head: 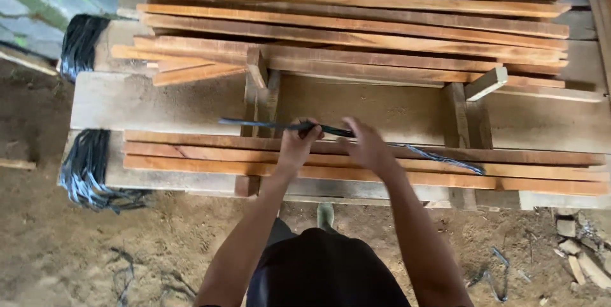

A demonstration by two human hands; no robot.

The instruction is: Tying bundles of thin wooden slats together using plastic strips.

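Dark strap [382, 143] runs left-right above near slats [356, 162], long axis across body; left hand [299, 143] and right hand [366, 145] both closed on its middle, close together; neither nearer.

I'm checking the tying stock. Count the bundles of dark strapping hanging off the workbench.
2, both at the bench's left end. One bundle hangs at the far corner beside the stacked slats; the other bundle droops off the near corner. Both hands stretch a single strap. More may lie hidden.
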